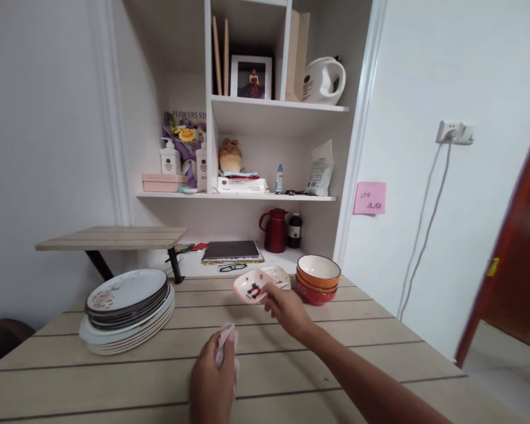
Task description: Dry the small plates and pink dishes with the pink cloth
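Over the table, my right hand (287, 307) pinches the edge of a small pink-rimmed dish (249, 284) with a red and black picture inside. The dish is tilted, its inner face toward me. Behind it shows part of a second small dish (277, 274) with red spots; whether the two touch I cannot tell. My left hand (214, 371), closer to me, is closed on a crumpled whitish cloth (226, 341). Right of the dishes stands a stack of bowls (318, 277), orange above and red at the bottom.
A tall stack of plates (128, 291) stands at the left, beside a low wooden riser (110, 238) with black legs. Toward the back lie eyeglasses (233, 267) and a laptop (232, 250), near a dark red jug (275, 231) and a dark bottle (294, 231).
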The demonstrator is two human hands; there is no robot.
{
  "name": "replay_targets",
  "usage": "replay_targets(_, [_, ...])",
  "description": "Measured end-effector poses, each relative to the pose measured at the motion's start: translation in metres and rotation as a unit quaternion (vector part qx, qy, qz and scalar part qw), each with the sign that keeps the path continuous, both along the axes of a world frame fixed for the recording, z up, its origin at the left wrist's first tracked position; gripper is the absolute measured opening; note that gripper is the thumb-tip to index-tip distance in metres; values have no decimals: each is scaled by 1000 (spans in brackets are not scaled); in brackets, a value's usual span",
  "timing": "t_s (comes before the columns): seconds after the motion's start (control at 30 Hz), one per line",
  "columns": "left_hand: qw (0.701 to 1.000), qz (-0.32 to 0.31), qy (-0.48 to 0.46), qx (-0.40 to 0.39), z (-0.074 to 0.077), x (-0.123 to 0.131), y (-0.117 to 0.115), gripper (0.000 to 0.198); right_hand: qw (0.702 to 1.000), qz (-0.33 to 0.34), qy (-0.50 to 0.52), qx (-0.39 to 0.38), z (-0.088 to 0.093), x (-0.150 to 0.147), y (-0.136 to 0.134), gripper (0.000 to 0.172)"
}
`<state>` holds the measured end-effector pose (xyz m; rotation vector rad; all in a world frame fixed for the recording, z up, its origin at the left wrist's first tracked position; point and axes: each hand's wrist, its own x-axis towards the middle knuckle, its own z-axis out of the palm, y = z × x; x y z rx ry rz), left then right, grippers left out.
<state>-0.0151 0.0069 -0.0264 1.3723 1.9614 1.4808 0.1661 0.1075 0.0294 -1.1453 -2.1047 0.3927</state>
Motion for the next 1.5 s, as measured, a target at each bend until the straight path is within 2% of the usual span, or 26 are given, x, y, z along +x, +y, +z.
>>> replay_targets(0.1, [999, -33, -24, 0, -2, 0, 1, 52, 995, -47, 79, 29, 12, 4, 25, 19])
replay_targets(0.23, [998, -55, -23, -18, -4, 2, 3, 47, 977, -79, 197, -19, 17, 16, 52, 18])
replay_targets(0.4, [993, -82, 47, -68, 1, 5, 0, 37, 968, -76, 233, -56, 0, 29, 73, 21])
replay_targets(0.6, [978, -121, 113, -124, 6, 9, -3, 35, 953, -64, 274, -108, -24, 29, 85, 32])
replay_targets(0.8, [968, -136, 146, -151, 10, 10, -5, 34, 949, -62, 274, -142, -34, 27, 91, 36])
replay_targets(0.9, [960, -142, 176, -165, 13, 11, -7, 33, 951, -76, 252, -159, -38, 31, 91, 39])
replay_targets(1.03, [935, -192, 239, -180, 18, 14, -11, 30, 958, -89, 201, -183, -44, 41, 83, 50])
replay_targets(1.13, [920, -215, 270, -186, 21, 16, -13, 30, 975, -114, 110, -157, -45, 46, 75, 55])
replay_targets(1.2, [919, -213, 275, -185, 21, 17, -14, 30, 982, -153, 11, -112, -42, 47, 71, 52])
replay_targets(1.3, [921, -210, 273, -182, 20, 17, -15, 30, 966, -219, -118, -71, -34, 46, 65, 46])
replay_targets(1.37, [922, -208, 270, -181, 20, 17, -15, 29, 954, -243, -161, -66, -29, 43, 63, 41])
replay_targets(1.5, [922, -208, 274, -177, 20, 18, -16, 30, 948, -254, -179, -67, -23, 37, 60, 36])
